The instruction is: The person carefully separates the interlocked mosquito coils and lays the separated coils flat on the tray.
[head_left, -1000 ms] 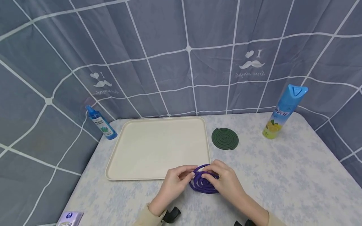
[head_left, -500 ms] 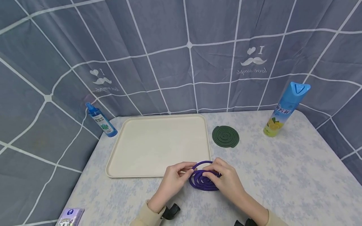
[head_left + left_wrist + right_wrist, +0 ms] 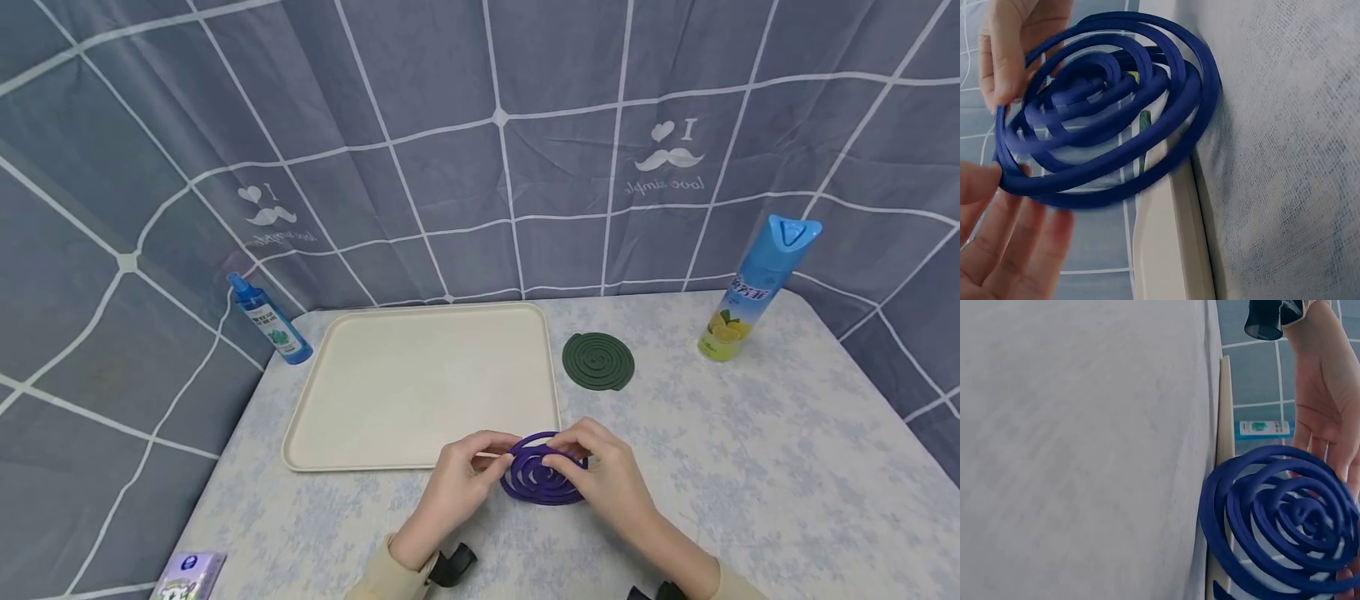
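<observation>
A purple mosquito coil (image 3: 542,498) is held between both hands, just above the table near the tray's front right corner. My left hand (image 3: 461,475) pinches its left edge between thumb and fingers. On the opposite side, my right hand (image 3: 606,471) pinches the coil toward its upper right. Seen from the left wrist, the coil (image 3: 1209,69) looks blue, tilted, its turns spread apart with gaps between them. In the right wrist view its spiral (image 3: 1210,512) hides part of the left hand's fingers. A green mosquito coil (image 3: 597,362) lies flat on the table behind.
A cream tray (image 3: 420,458) covers the table's left middle. A blue pump bottle (image 3: 270,321) stands at the back left, a blue and yellow spray can (image 3: 757,287) at the back right. A purple tissue pack (image 3: 187,577) lies front left. Grey checked curtain (image 3: 562,167) hangs behind.
My right fingers have shifted slightly on the purple coil. Both hands stay in nearly the same place, and the head view has tilted down a little, then steadied.
</observation>
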`<state>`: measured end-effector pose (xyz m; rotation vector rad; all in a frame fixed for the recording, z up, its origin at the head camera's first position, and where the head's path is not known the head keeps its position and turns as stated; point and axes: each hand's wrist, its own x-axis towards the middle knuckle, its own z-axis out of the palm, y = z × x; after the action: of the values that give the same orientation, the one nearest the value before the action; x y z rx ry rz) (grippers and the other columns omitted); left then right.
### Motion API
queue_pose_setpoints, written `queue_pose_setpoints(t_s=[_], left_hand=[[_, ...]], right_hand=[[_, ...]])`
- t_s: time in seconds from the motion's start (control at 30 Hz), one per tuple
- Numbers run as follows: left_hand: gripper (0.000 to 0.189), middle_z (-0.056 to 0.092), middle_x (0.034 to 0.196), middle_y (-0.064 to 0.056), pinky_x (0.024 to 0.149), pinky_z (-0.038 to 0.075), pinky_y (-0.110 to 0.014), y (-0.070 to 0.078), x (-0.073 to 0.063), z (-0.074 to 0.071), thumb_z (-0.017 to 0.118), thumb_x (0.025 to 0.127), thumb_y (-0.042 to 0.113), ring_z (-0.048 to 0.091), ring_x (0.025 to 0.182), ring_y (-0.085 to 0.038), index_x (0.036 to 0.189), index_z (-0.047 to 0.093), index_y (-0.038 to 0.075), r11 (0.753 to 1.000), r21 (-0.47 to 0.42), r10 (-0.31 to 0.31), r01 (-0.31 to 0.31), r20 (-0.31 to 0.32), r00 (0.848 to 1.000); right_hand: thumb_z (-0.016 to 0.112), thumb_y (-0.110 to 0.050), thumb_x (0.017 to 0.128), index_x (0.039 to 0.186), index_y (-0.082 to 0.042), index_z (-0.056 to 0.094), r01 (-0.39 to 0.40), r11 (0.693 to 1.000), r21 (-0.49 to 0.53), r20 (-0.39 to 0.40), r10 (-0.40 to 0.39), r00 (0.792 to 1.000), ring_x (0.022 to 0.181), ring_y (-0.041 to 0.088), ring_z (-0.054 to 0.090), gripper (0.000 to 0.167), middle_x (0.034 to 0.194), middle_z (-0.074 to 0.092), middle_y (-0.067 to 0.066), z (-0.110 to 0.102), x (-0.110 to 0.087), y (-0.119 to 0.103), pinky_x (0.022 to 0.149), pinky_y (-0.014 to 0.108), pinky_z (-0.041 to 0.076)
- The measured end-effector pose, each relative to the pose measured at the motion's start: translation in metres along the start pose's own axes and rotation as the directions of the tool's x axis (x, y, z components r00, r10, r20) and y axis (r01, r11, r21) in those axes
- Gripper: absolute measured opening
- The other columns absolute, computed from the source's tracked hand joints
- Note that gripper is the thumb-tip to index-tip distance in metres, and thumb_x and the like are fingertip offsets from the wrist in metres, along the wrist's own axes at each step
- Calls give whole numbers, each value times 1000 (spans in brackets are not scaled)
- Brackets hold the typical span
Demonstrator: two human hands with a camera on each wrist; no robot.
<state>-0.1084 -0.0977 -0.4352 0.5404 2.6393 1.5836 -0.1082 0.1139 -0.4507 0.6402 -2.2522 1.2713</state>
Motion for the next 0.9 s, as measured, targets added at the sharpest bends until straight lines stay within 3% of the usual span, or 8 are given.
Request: queue_pose_setpoints(t_s=[0.2,0.37,0.5,0.6,0.7,0.9], left_hand=[[22,72,112,-3,88,57,-29,1,-1,-1,64,93,3,69,103,-19,113,67,12,1000,-11,12,-11,61,998],[26,71,114,-5,91,57,-34,4,2,3,66,93,8,69,105,-19,119,60,9,997,49,55,-61,119,991],[32,68,120,-4,93,55,-36,7,1,7,70,91,10,66,109,-19,122,61,10,985,143,85,-97,88,992],[30,62,120,-2,96,51,-38,9,-2,9,76,86,13,58,114,-19,112,64,15,968,228,103,-105,19,994],[22,57,106,-1,88,50,-34,8,-5,11,80,82,16,55,102,-17,99,65,16,952,283,127,-116,-22,992],[11,66,80,3,64,54,-17,8,-7,9,75,88,18,64,71,-6,82,67,12,963,238,133,-127,-6,991]], right_hand=[[86,0,67,84,-14,70,-128,992,-5,69,128,989,70,-3,60,27,80,66,-9,-10,-5,0,61,17,54],[85,-1,69,88,-14,73,-150,989,5,92,149,985,70,-3,60,26,81,69,-8,-10,-7,0,61,19,55],[84,-1,71,90,-14,72,-178,984,19,84,176,981,71,-4,61,26,80,69,-8,-10,-9,0,61,19,56],[84,-1,72,89,-13,72,-197,980,31,77,194,978,71,-4,61,25,80,70,-7,-11,-10,0,61,19,56],[84,-1,72,89,-13,72,-199,979,41,71,196,978,70,-4,62,24,79,71,-6,-13,-11,1,60,19,56],[84,-1,71,87,-11,73,-244,968,59,35,243,969,66,-3,61,22,77,71,-3,-15,-10,2,57,19,55]])
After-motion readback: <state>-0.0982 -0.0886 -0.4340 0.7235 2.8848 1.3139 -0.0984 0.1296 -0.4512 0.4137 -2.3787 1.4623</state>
